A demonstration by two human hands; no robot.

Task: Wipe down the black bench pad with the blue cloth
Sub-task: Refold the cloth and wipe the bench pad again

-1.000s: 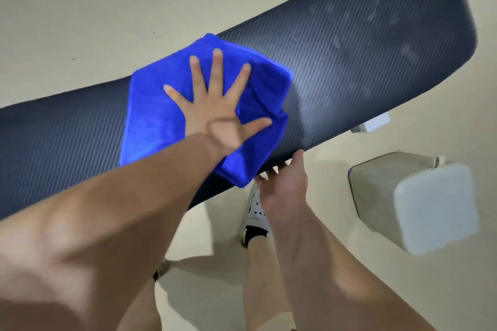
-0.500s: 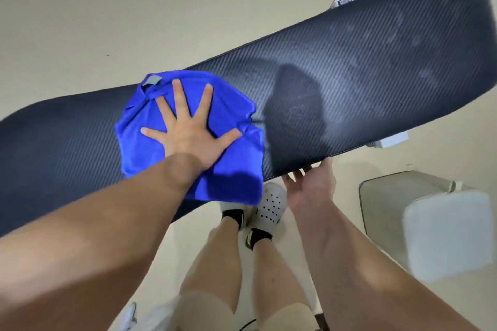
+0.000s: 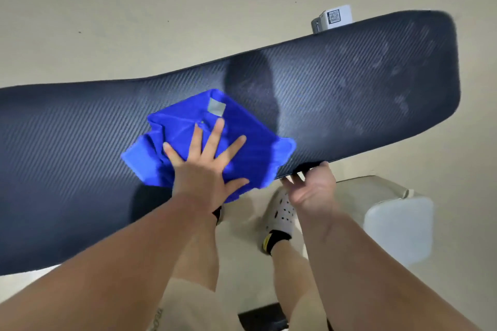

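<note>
The long black bench pad [image 3: 349, 94] runs across the head view from left to right, with pale smudges on its right part. A crumpled blue cloth [image 3: 250, 142] lies on the pad's middle, and its lower corner hangs over the near edge. My left hand [image 3: 204, 166] presses flat on the cloth with fingers spread. Just right of the cloth, my right hand [image 3: 312, 188] grips the pad's near edge, fingers curled under it.
Beige floor surrounds the bench. A white boxy object [image 3: 398, 228] stands at the lower right, close to my right arm. A white frame end with a code label [image 3: 333, 17] pokes out behind the pad. My foot in a white clog [image 3: 279, 212] is under the near edge.
My left hand has slid the cloth from the pad's far edge to its near edge, then a little rightward. The cloth is more bunched. My right hand stays on the near edge.
</note>
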